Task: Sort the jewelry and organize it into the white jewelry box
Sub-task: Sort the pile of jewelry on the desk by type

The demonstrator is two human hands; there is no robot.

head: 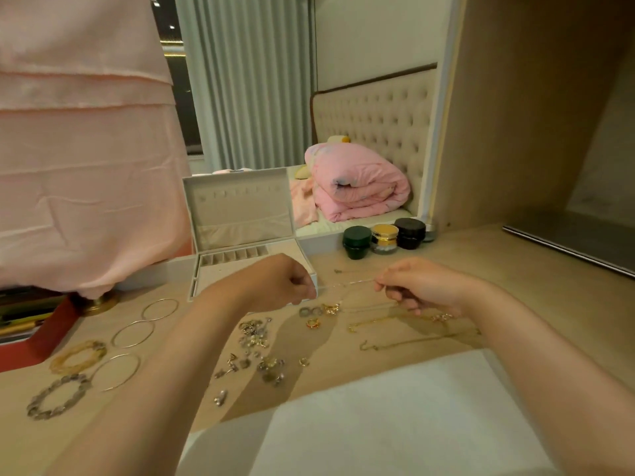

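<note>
holding a thin chain taut between both hands, just above the counter and directly in front of the open white jewelry box. the box stands at the counter's far edge, left of middle, with its lid upright.

left hand: fingers curled, pinching one end of the chain. right hand: fingers pinching the other end.

step in hand, as judged: one necklace has been singled out and straightened but is not yet stored. next move, as judged: carry it over the box's front wall and lay or hang it inside without letting the slack tangle. the lid seems to carry a row of small hooks, though blur leaves this uncertain.

counted on the counter:
- three thin bangles toward the left edge
- two beaded bracelets, also toward the left edge
- at least three more chains toward the right, partly under the right forearm; exact count unclear
- a loose heap of small pieces in the middle, apparently rings and earrings, too small to count
- three lidded jars at the far edge, right of the box

a white sheet covers part of the near edge.
</note>
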